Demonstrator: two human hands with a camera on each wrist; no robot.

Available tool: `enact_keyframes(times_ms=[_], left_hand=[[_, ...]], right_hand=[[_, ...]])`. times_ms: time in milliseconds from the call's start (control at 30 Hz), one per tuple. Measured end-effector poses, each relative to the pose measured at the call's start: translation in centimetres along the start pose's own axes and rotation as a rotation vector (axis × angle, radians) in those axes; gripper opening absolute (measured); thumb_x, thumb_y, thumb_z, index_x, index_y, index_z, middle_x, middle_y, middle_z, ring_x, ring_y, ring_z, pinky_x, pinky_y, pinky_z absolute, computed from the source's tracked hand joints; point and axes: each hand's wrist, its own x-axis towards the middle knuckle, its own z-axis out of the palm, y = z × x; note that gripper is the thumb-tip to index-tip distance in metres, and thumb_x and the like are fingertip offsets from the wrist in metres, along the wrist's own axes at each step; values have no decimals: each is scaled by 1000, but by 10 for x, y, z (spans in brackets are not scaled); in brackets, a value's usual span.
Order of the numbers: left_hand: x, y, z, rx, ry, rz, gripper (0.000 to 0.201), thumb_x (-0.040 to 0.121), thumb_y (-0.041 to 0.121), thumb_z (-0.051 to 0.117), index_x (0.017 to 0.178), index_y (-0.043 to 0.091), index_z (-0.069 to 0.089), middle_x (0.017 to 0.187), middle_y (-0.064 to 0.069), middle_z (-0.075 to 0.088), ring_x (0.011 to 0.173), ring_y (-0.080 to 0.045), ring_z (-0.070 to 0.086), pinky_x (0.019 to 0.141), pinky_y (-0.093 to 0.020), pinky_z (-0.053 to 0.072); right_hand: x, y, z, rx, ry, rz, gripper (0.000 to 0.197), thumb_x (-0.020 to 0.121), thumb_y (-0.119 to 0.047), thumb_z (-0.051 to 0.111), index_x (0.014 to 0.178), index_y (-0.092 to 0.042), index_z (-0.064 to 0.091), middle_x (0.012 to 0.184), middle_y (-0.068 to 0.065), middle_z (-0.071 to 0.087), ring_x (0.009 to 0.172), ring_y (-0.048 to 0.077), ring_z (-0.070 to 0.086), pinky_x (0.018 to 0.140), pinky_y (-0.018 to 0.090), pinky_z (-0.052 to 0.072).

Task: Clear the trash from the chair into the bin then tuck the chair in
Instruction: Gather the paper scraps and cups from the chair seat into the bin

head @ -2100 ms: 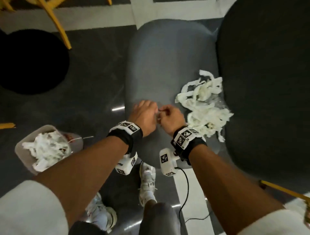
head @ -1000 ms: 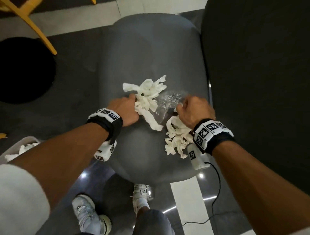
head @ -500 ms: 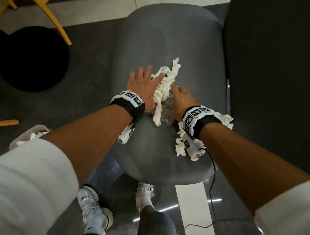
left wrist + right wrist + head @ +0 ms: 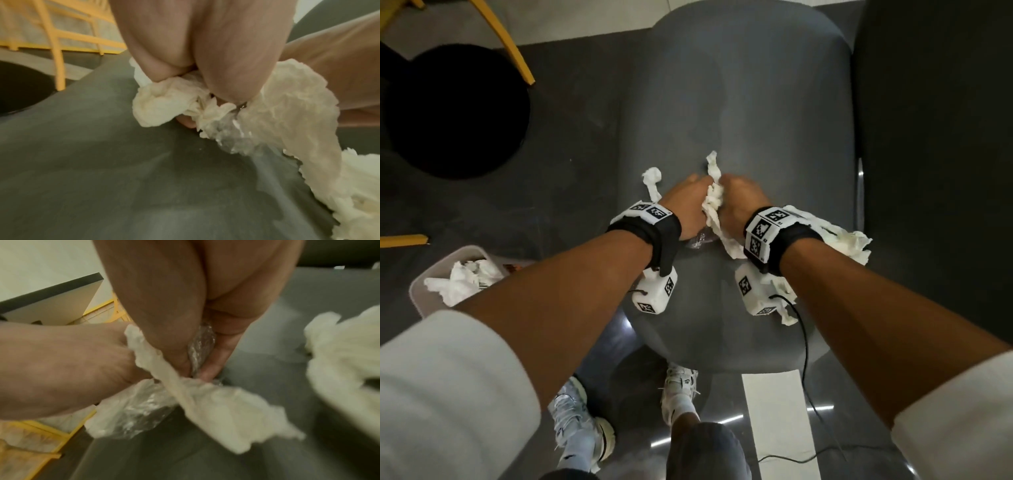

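White crumpled tissue trash (image 4: 714, 202) and clear plastic wrap (image 4: 698, 241) lie on the grey chair seat (image 4: 739, 102). My left hand (image 4: 685, 202) and right hand (image 4: 739, 202) meet knuckle to knuckle over the seat, both curled round the tissue bundle. The left wrist view has tissue (image 4: 164, 105) and plastic (image 4: 232, 138) bunched under my fingers. In the right wrist view my fingers pinch plastic wrap (image 4: 201, 345) and a tissue strip (image 4: 205, 394). More tissue (image 4: 842, 243) lies under and right of my right wrist, and a small piece (image 4: 652, 178) left of my left hand.
A pale bin (image 4: 431, 284) holding tissue stands on the floor at the left, partly behind my left forearm. A dark table edge (image 4: 935, 137) borders the chair on the right. A black round shape (image 4: 452, 109) and yellow chair legs (image 4: 506, 44) are upper left. My feet are below the seat.
Both hands, flat and spread on the seat half a second ago, have curled in and bunched the tissue and plastic between them. The scattered pile has been drawn to the middle.
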Motion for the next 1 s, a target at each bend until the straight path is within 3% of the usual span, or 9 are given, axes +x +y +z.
enact_keyframes(times_ms=[233, 367, 467, 633, 733, 800, 833, 900, 1000], left_hand=[[-67, -58, -14, -217, 184, -124, 16, 89, 17, 53, 103, 25, 48, 117, -8, 56, 106, -31, 58, 86, -38, 46], [-115, -112, -23, -278, 259, -221, 23, 87, 15, 57, 108, 20, 51, 115, -5, 54, 104, -29, 60, 88, -41, 49], [-158, -164, -32, -344, 312, -286, 23, 85, 16, 55, 106, 25, 50, 113, -2, 53, 105, -30, 60, 90, -44, 50], [-237, -265, -39, -422, 356, -431, 28, 84, 16, 59, 111, 19, 51, 119, -6, 54, 109, -28, 58, 96, -43, 48], [-281, -323, -39, -551, 355, -521, 48, 75, 43, 56, 113, 14, 55, 118, -8, 60, 105, -25, 61, 92, -36, 49], [-299, -359, -38, -669, 371, -535, 58, 64, 56, 50, 110, 20, 57, 112, -5, 61, 100, -22, 61, 99, -42, 48], [-303, -377, -36, -675, 339, -553, 60, 67, 52, 55, 120, 24, 53, 121, -5, 57, 109, -23, 57, 110, -46, 40], [-305, -412, -28, -561, 282, -626, 74, 86, 39, 56, 148, 6, 31, 150, -19, 35, 139, -35, 35, 120, -45, 21], [-305, -453, -17, -428, 282, -634, 81, 89, 44, 39, 154, 0, 20, 159, -27, 18, 149, -40, 17, 122, -50, 12]], right_hand=[[-17, -69, 45, 66, -16, -73, 24, 94, -19, 57, 117, -15, 60, 108, 11, 69, 98, 35, 65, 77, 32, 46], [-26, -129, 85, 30, -79, -117, 24, 93, -26, 56, 116, -18, 59, 111, 11, 69, 102, 36, 65, 77, 31, 44], [-33, -184, 121, 83, -138, -133, 25, 93, -37, 57, 109, -19, 59, 111, 9, 69, 102, 33, 65, 77, 32, 45], [-36, -282, 203, 69, -217, -232, 22, 94, -31, 59, 109, -14, 62, 106, 5, 69, 97, 26, 64, 77, 27, 43], [-30, -338, 258, -13, -294, -278, 20, 93, -28, 58, 108, -16, 66, 99, -1, 67, 89, 20, 63, 73, 26, 43], [-21, -368, 292, -72, -316, -302, 19, 90, -26, 59, 104, -16, 67, 97, -1, 67, 90, 20, 65, 71, 26, 43], [-15, -379, 306, -88, -323, -305, 20, 89, -24, 60, 105, -15, 67, 99, 0, 68, 90, 21, 66, 71, 26, 43], [3, -396, 339, -105, -333, -311, 26, 86, -20, 63, 111, -13, 66, 106, 4, 71, 94, 24, 67, 71, 26, 43], [26, -409, 379, -93, -346, -328, 41, 85, -18, 64, 125, -14, 55, 116, 4, 66, 102, 24, 64, 83, 33, 52]])
